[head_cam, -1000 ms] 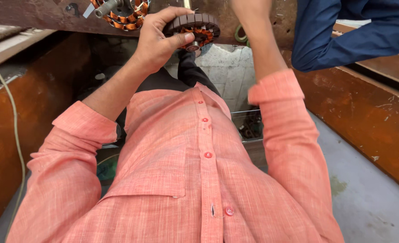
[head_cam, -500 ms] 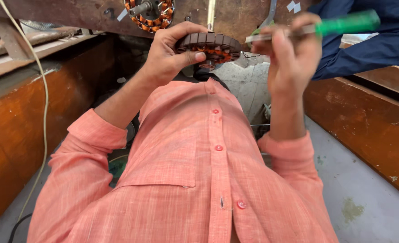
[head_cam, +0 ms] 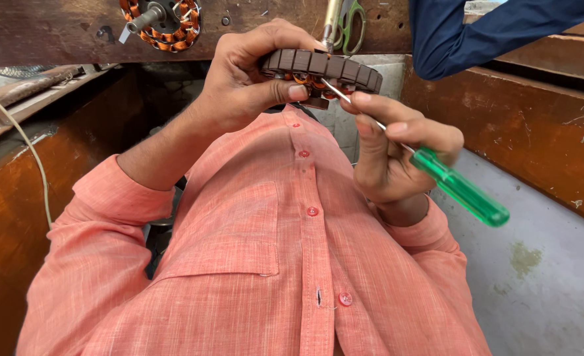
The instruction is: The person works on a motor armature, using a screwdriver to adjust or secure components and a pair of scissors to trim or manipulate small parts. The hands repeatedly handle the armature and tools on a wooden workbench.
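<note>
- Gripping a brown ring-shaped motor core [head_cam: 321,68] in the left hand [head_cam: 242,82], fingers clenched around its rim, thumb pressing underneath, up in front of the chest.
- Pinching a green-handled screwdriver [head_cam: 460,188] in the right hand [head_cam: 394,155], fingers closed on the shaft, tip touching the copper windings.
- Lying on the wooden counter [head_cam: 55,33] beyond: another wound core [head_cam: 162,18] and scissors [head_cam: 351,23].

second copper-wound stator [head_cam: 161,21] on wooden bench [head_cam: 55,33] | scissors [head_cam: 351,23], likely green-handled | cable [head_cam: 31,158] | blue sleeve [head_cam: 476,29]
</note>
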